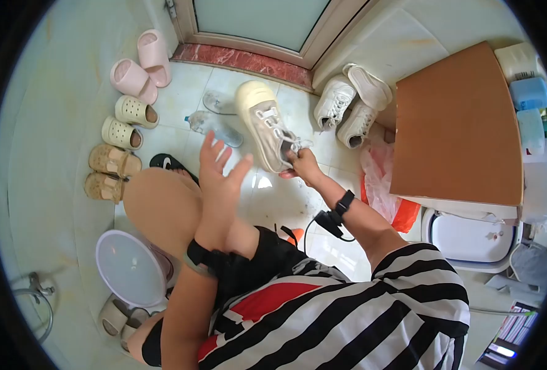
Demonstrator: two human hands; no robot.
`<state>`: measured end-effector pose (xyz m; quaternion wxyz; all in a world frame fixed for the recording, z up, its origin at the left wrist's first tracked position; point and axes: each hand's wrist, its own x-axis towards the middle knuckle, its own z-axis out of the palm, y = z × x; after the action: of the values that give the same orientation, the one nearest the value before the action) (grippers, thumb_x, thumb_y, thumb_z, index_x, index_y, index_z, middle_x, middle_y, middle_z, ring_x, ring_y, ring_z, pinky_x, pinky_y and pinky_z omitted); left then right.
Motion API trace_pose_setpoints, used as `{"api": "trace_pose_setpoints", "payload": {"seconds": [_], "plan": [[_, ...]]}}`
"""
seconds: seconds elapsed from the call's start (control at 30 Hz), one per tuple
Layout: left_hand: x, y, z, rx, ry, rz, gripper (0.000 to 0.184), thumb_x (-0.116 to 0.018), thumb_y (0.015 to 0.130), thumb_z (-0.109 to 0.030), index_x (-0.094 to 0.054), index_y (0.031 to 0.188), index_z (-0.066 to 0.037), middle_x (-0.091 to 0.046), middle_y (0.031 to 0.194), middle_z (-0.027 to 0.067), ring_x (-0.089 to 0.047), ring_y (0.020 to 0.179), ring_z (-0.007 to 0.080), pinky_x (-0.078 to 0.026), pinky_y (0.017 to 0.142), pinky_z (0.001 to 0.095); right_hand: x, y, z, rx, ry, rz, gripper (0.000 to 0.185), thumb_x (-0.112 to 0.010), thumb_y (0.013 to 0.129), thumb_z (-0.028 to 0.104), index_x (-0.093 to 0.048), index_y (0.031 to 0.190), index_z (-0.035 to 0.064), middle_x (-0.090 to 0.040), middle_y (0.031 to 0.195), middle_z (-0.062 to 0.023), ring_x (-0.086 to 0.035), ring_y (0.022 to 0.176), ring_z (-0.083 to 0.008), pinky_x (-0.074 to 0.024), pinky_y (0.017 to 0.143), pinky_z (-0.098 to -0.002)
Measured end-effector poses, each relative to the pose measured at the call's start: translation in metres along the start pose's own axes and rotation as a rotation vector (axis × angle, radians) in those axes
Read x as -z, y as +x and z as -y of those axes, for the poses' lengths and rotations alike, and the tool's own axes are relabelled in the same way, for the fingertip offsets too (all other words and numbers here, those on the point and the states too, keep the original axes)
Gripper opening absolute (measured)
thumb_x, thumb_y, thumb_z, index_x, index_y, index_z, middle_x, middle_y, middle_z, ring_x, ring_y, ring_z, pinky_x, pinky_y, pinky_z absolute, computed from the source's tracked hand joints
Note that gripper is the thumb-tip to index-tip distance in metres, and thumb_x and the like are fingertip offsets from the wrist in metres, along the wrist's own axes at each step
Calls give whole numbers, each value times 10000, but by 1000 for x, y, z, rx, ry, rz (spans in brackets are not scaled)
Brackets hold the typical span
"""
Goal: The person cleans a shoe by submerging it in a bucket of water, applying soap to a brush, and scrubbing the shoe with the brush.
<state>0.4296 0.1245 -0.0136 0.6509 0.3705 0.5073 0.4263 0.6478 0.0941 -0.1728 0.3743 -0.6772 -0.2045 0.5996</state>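
A cream lace-up sneaker (258,117) with a pale yellow toe is held up over the tiled floor, its toe toward the door. At its heel opening, my right hand (302,168) is closed on it. My left hand (219,176) is raised above my knee with the fingers spread, holding nothing. Just beyond those fingers lies a clear plastic bottle (215,129) with a blue cap. Behind the bottle is a clear, flat-looking object (219,103) whose kind I cannot make out, partly hidden by the sneaker.
White sneakers (335,102) and a loose insole (369,88) lie right of the door. Pink slides (153,58), cream clogs (136,111) and tan sandals (114,160) line the left wall. A cardboard box (458,129), plastic bag (381,179) and white basin (471,240) stand right.
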Motion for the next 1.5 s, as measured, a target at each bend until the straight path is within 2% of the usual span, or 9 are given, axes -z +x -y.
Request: {"api": "trace_pose_setpoints", "payload": {"seconds": [0.27, 0.37, 0.5, 0.77, 1.03, 1.27, 1.37, 1.43, 1.5], "plan": [[2, 1, 4, 16, 81, 63, 742, -684, 762, -111, -291, 1388, -52, -335, 1384, 193, -399, 1239, 299, -361, 963, 445, 43, 174, -28, 164, -96, -608, 286, -468, 937, 138, -494, 1093, -100, -596, 930, -218, -659, 637, -319, -592, 476, -372], [1, 4, 3, 30, 85, 88, 719, -671, 771, -90, -297, 1384, -41, -336, 1383, 188, -399, 1238, 290, -377, 953, 427, 25, 160, 29, 113, 52, -711, 280, -471, 937, 151, -502, 1097, -76, -581, 978, -207, -655, 661, -314, -597, 490, -369], [3, 8, 3, 51, 89, 124, 691, -660, 780, -72, -311, 1376, -39, -340, 1377, 170, -404, 1222, 274, -397, 934, 397, 39, 215, 24, 75, 353, -625, 333, -455, 946, 173, -425, 1200, -40, -523, 1099, -182, -652, 692, -321, -568, 479, -347], [9, 13, 0, 150, 117, 96, 642, -636, 794, -68, -336, 1361, -53, -342, 1384, 118, -416, 1209, 251, -383, 944, 381, 48, 267, 2, 94, 598, -481, 385, -409, 958, 190, -308, 1317, 95, -475, 1188, -143, -574, 921, -333, -542, 756, -459], [3, 11, -4, 164, 65, 109, 609, -625, 780, 11, -361, 1329, -1, -379, 1344, 125, -435, 1194, 265, -383, 974, 347, 42, 226, -23, 5, 793, -521, 474, -540, 893, 166, -292, 1286, 77, -469, 1079, -141, -566, 858, -301, -528, 674, -418], [11, -1, -21, 33, -42, 123, 591, -591, 810, 10, -340, 1345, -11, -367, 1369, 121, -430, 1212, 252, -401, 949, 334, 34, 114, -109, -103, 123, -310, 632, -601, 854, 220, -307, 1397, 86, -554, 1013, -138, -584, 846, -242, -521, 668, -378], [20, -11, -34, -103, -94, 77, 557, -571, 823, 33, -356, 1336, -3, -407, 1340, 127, -459, 1194, 268, -400, 961, 334, 42, 83, -143, -25, -475, -193, 560, -613, 823, 253, -437, 1321, 67, -605, 994, -162, -607, 856, -260, -519, 721, -372], [30, -26, -59, -203, -164, 33, 522, -560, 830, 29, -380, 1320, 8, -435, 1318, 134, -492, 1160, 272, -412, 953, 336, 35, 60, -144, 296, -988, -57, 512, -617, 802, 287, -520, 1247, 53, -633, 1006, -187, -621, 880, -286, -501, 795, -369], [56, -36, -81, -391, -238, -4, 491, -549, 840, 10, -401, 1309, 9, -470, 1293, 139, -526, 1121, 279, -434, 929, 335, 36, 46, -117, 222, -1039, 218, 472, -617, 810, 296, -557, 1208, 50, -647, 999, -176, -626, 885, -310, -487, 821, -383]]}}
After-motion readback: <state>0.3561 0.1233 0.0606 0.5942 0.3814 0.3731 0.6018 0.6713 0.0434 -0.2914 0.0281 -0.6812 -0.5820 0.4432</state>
